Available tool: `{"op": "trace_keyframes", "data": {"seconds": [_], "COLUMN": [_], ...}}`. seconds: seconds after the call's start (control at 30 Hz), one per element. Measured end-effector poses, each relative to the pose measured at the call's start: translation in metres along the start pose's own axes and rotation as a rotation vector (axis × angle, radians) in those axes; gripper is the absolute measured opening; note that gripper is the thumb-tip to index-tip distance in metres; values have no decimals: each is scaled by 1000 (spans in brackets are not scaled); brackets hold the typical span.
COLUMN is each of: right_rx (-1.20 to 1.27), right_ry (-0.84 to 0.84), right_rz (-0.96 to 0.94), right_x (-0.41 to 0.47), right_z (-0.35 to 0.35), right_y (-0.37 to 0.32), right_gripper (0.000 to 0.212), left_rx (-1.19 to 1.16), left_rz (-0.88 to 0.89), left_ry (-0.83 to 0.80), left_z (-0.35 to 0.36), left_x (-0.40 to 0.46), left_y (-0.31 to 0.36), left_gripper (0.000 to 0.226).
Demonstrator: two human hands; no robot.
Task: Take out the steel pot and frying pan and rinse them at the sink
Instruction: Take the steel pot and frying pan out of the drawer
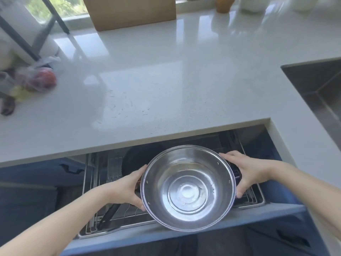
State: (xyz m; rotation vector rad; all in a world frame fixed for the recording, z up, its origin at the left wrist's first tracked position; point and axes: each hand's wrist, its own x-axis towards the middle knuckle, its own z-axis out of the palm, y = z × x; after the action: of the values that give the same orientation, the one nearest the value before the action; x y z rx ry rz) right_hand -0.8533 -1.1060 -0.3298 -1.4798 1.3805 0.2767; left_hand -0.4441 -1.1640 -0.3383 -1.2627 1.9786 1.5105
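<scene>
A round steel pot (188, 189) hangs above the pulled-out drawer (166, 235), its shiny inside facing me. My left hand (129, 187) grips its left side and my right hand (245, 172) grips its right side, where a dark handle shows under the fingers. Under and behind the pot lies a black frying pan (136, 159) in the drawer's wire rack, its black handle (108, 215) pointing toward the front left. The steel sink (317, 89) is set into the counter at the right edge.
The pale counter (147, 89) runs above the drawer, with water drops near its middle. A plastic bag with red fruit (38, 80) lies at the left. A cardboard box (132, 13) and a brown bottle (223, 4) stand at the back by the window.
</scene>
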Motion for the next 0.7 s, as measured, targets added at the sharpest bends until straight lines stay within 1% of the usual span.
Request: {"op": "trace_keyframes", "data": {"seconds": [0.23,0.37,0.5,0.63,0.7], "right_rx": [-6,13,10,6,-22], "right_ry": [31,73,165,282,371], "right_rz": [27,33,-4,-13,-16], "right_x": [-41,-66,-94,-115,-119], "right_z": [2,0,-13,-44,-65], "right_y": [-12,-12,-10,-10,-9], "right_gripper": [142,139,136,132,131], "left_rx": [16,22,51,64,44], "left_rz": [74,118,197,372,430], "left_ry": [-9,-7,25,92,126], "left_z": [-8,-13,-25,-58,-78], "left_x": [-32,-42,-44,-36,-18], "left_y": [30,44,63,102,120], "left_gripper": [122,125,123,119,117]}}
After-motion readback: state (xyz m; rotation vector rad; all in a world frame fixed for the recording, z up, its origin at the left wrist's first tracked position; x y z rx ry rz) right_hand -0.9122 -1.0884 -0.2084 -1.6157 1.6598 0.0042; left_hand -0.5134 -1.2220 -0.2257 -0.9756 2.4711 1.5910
